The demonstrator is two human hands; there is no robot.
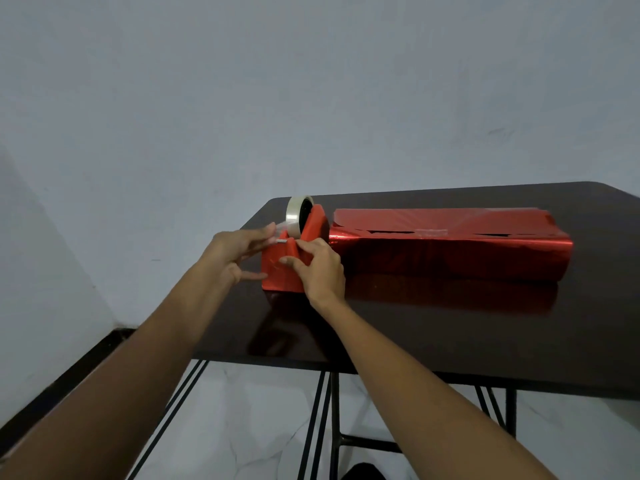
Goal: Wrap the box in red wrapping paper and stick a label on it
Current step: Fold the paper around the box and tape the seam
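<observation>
Head view | left hand point(239, 252): my fingers point(261, 234) pinch the tape point(293, 218) | right hand point(320, 271): fingers curled round the red dispenser point(277, 271) | box point(450, 252) in red paper lies on the counter point(433, 334), just beside dispenser.

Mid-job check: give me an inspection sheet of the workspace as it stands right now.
Surface: dark glossy table, reflective.
Job's things: long box wrapped in shiny red foil paper lies at the right; its top seam is taped at the middle and gapes on either side. No label seen. The red plastic tape dispenser stands by the box's left end.
Clutter: nothing seen.
Hands: the left hand pinches the clear tape strip drawn from the roll; the right hand grips the dispenser with its fingers and thumb.
Cables: nothing seen.
Surroundings: plain grey wall, pale floor, black metal table legs.
</observation>
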